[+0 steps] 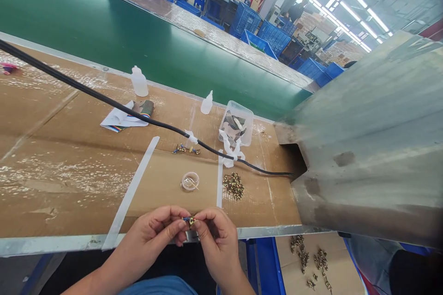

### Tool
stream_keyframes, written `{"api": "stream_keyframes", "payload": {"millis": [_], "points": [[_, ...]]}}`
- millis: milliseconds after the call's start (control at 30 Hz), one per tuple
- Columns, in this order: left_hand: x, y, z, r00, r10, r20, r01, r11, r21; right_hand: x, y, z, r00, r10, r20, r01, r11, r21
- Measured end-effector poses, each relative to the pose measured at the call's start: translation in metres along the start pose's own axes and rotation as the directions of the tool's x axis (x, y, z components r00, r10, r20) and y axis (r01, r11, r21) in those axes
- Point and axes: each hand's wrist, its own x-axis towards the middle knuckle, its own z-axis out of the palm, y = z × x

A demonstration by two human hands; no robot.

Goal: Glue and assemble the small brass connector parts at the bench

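Note:
Both hands meet at the front edge of the cardboard-covered table. My left hand [161, 230] pinches the blue end of a small blue and gold piece [189, 220], and my right hand [216, 235] pinches its gold end. Just beyond them sits a small round clear dish [189, 181] with a thin stick in it. A pile of small gold and dark pieces [233, 186] lies to the right of the dish. Farther back, a few blue and gold pieces [186, 149] lie near the black cable.
A black cable [104, 97] crosses the table. Behind it stand two white bottles [139, 82], a clear tub [236, 123] and a folded cloth [124, 116]. A green conveyor [138, 41] runs beyond. A metal duct [367, 147] rises at right; more pieces [321, 260] lie below.

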Motion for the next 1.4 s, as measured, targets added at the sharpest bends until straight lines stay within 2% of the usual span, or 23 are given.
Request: {"api": "stream_keyframes", "payload": {"millis": [400,633,933,1167,1300,1400], "points": [[-0.0005,-0.0026,0.0020,1.000,0.024,-0.012,-0.024,0.999,-0.028,-0.0001,0.0007,-0.0008,1.000,0.008,0.025,-0.008,1.000,0.003],[-0.0031,-0.0080,0.0023,0.981,0.196,0.003,-0.188,0.937,0.294,0.0012,-0.0030,-0.0033,0.998,-0.059,0.024,0.061,0.996,-0.064],[-0.0030,-0.0061,0.0008,0.976,0.216,-0.015,-0.197,0.915,0.352,0.0022,-0.0061,-0.0045,0.998,-0.062,0.021,0.063,0.996,-0.063],[-0.0032,-0.0067,0.0023,0.981,0.191,-0.034,-0.174,0.944,0.281,0.0002,-0.0067,-0.0030,1.000,-0.018,0.005,0.018,0.999,-0.045],[-0.0028,-0.0069,0.0049,0.987,0.119,-0.109,-0.109,0.990,0.089,-0.0031,-0.0028,0.0002,0.998,0.069,0.002,-0.069,0.997,0.020],[-0.0017,-0.0047,0.0057,0.989,0.066,-0.131,-0.072,0.996,-0.043,-0.0042,0.0011,0.0035,0.990,0.137,0.017,-0.138,0.980,0.144]]}}
